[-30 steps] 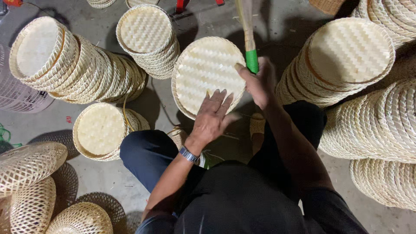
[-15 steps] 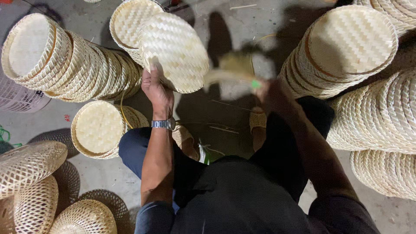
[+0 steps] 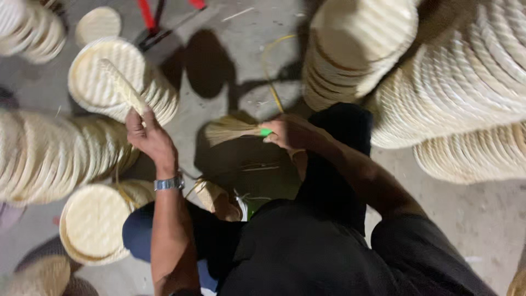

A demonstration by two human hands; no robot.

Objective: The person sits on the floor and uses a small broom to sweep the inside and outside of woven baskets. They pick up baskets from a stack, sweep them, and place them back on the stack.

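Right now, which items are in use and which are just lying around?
In use:
- left hand, grip on one woven tray held edge-on
- right hand, grip on a brush with a green handle

Lying about:
- tray stacks
- red tool
- yellow cord
- floor

Dim, warm light; heavy motion blur.
Hard shadows on concrete floor (image 3: 219, 104) behind person; woven trays (image 3: 482, 82) at edges smeared, pale tops slightly blown out, no sharp detail.
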